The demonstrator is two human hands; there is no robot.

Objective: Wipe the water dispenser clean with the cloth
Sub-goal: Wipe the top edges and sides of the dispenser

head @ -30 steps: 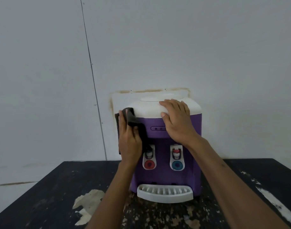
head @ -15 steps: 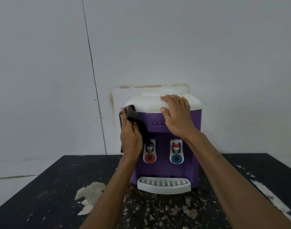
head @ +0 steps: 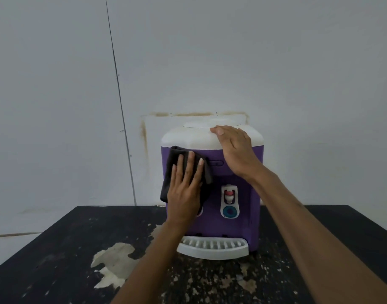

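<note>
Nearest the camera, two bare forearms reach forward over a black table (head: 56,238). Its surface is worn, with a large pale peeled patch (head: 113,264) at front left and smaller flecks scattered toward the centre.

The water dispenser (head: 238,229) stands upright on the table at its far centre, close to the wall. A white slotted drip tray (head: 212,249) projects from the foot of its purple body. Above the tray, on the right half of the front face, a white panel carries a red-tipped tap (head: 229,194) with a round blue button (head: 229,211) below it. The matching left panel is almost wholly covered by the hand and cloth.

The left hand (head: 183,194) lies flat on the upper left of the front face, fingers straight and slightly spread, pressing a dark cloth (head: 172,159) against the purple surface. The cloth shows above the fingertips and hangs past the hand on both sides.

The right hand (head: 236,150) rests palm down on the white lid (head: 188,137) at its right front, fingers laid together over the curved edge and holding nothing.

Behind stands a plain pale wall (head: 275,62) with a brownish stain outline (head: 144,132) framing the dispenser's top and a thin dark vertical seam (head: 120,102) to the left
</note>
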